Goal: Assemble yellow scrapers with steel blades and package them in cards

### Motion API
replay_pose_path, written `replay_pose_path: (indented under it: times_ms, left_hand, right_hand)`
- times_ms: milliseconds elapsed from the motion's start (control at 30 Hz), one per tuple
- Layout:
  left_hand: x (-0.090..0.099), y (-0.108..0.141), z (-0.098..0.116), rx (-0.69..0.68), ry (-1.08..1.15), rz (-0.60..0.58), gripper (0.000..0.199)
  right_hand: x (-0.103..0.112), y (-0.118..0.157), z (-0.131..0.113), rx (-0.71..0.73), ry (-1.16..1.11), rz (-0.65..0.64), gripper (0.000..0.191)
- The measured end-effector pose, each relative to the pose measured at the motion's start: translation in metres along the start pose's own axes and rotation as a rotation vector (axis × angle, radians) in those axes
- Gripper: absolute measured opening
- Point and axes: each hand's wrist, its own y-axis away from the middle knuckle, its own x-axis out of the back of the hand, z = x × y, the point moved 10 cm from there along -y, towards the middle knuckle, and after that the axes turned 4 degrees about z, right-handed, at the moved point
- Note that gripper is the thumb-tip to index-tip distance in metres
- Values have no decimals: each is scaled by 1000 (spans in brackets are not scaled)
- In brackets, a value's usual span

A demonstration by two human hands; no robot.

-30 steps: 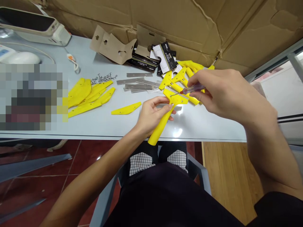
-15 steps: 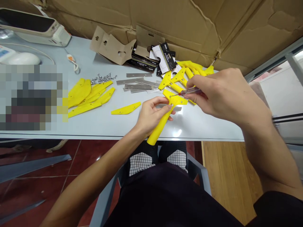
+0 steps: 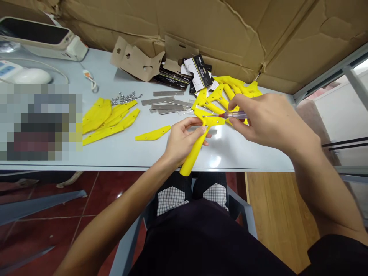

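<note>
My left hand (image 3: 185,140) is closed around a yellow plastic scraper (image 3: 195,151) near its head, with the handle slanting down toward the table's front edge. In my right hand (image 3: 264,119) is a screwdriver (image 3: 234,115) with a clear handle and a red collar. Its thin shaft lies across the scraper's head, the tip at the screw on the left side. Another screw shows on the right side of the head. Just left of my left hand lies a loose yellow blade cover (image 3: 153,133).
More yellow covers (image 3: 97,115) are piled at the left beside loose screws (image 3: 126,97). Metal blades (image 3: 163,101) lie mid-table. Other yellow scrapers (image 3: 235,84) are heaped behind my right hand. Black-and-white cards (image 3: 198,73) and an opened cardboard box (image 3: 135,59) stand at the back.
My right hand and the screwdriver have moved slightly down, and the screwdriver's shaft now lies more level. The scraper's head has shifted a little left in my left hand.
</note>
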Motion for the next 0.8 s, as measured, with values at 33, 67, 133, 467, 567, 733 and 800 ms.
replay_pose_path:
  times_ms: [33,67,133,467,567,733,800]
  left_hand:
    - [-1,0,1,-3,-3,-4,25]
    - [-2,0,1,-2,-6,-11,25]
    - [-3,1,2,8,-13,-20,25]
    - [-3,2,1,3,-22,-19,27]
    - [-2,1,1,-4,1,-18,27]
    - [3,-3,4,-1,79,41,27]
    - [7,-6,5,1,98,85,25]
  right_hand:
    - [-5,2,3,-7,6,-12,19]
    - [-11,5,6,-16,36,-42,20]
    - [-24,8,10,-36,83,-97,19]
    - [-35,45,32,-152,-90,-39,21]
    - [-42,76,51,-192,-185,29,17]
    - [-73,109,70,-184,-104,22,19]
    - [-81,111,72,-168,-40,9,19]
